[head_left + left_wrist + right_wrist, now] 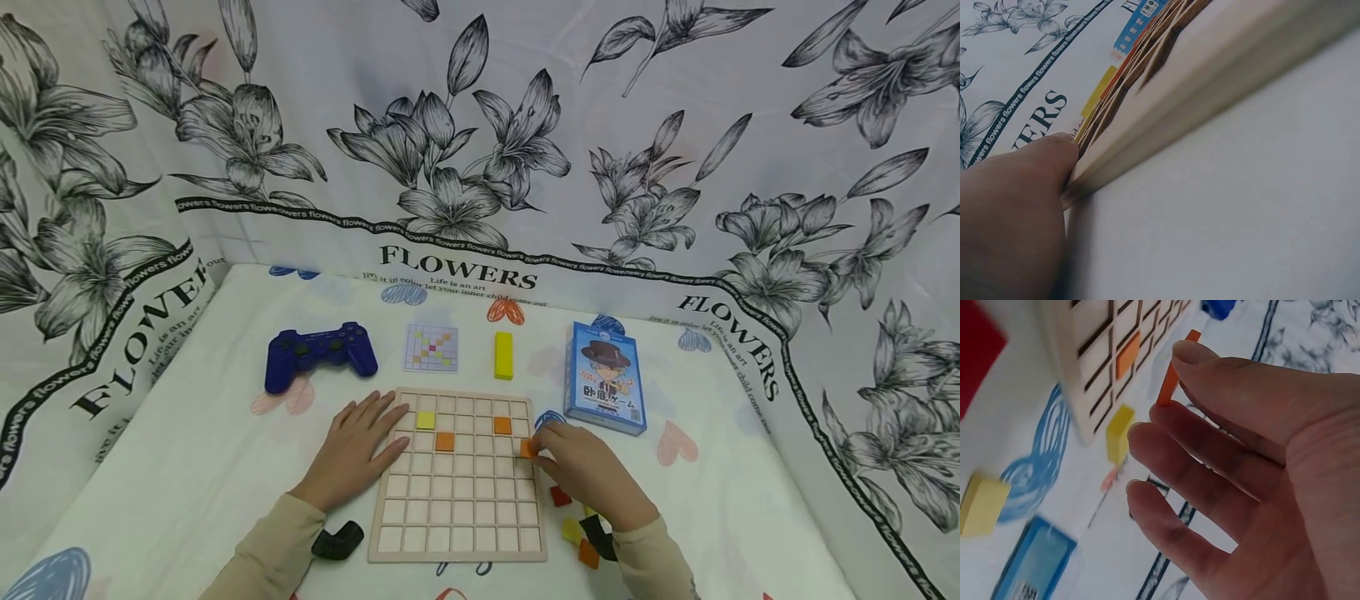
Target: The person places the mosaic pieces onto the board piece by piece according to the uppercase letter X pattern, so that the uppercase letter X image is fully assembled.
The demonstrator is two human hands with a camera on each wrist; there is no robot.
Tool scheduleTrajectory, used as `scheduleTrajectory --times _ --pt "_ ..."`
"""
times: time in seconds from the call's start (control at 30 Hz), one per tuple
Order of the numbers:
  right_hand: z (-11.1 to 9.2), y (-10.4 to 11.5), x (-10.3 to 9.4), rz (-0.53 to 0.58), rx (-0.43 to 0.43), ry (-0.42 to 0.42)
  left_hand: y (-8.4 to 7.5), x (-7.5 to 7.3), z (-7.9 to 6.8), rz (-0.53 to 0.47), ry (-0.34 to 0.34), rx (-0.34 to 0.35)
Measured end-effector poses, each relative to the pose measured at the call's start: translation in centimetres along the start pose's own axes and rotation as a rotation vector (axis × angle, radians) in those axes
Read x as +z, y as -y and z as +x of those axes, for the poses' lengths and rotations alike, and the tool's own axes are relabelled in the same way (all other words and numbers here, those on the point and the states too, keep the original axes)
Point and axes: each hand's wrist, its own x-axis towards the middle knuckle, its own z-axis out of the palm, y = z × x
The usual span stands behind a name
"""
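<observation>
A wooden grid board (pixel 452 511) lies in the middle of the head view. On it sit a yellow tile (pixel 425 420) and two orange tiles, one (pixel 445 442) left of centre and another (pixel 502 425) toward the upper right. My left hand (pixel 352 454) rests along the board's left edge, its fingers extended; the left wrist view shows the thumb (pixel 1047 165) at the frame. At the right edge, my right hand (pixel 588 468) pinches an orange tile (pixel 1171 375) between thumb and index finger, over the grid's rightmost column. The other fingers spread loosely.
Behind the board are a blue game controller (pixel 318 357), a coloured pattern card (pixel 431 348), a yellow block (pixel 503 356) and a blue illustrated box (pixel 606 379). Loose tiles lie right of the board, including a red one (pixel 560 496) and an orange one (pixel 588 553), partly beneath my right wrist.
</observation>
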Motion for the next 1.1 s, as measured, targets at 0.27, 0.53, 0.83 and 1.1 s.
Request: scheduleTrajectory --times 0.27,0.53,0.83,1.1 --pt "3.5 1.1 2.1 0.025 -0.188 -0.077 0.0 0.2 -0.1 0.0 -0.038 0.02" --pt "4.5 1.5 3.7 0.003 -0.24 -0.099 -0.1 0.0 -0.1 -0.01 -0.024 0.014" --pt "4.8 1.9 3.7 -0.029 -0.266 -0.149 -0.1 -0.1 -0.1 0.0 -0.014 0.008" --pt "5.0 2.0 3.6 -0.052 -0.251 -0.118 0.1 0.2 0.0 0.006 -0.03 0.024"
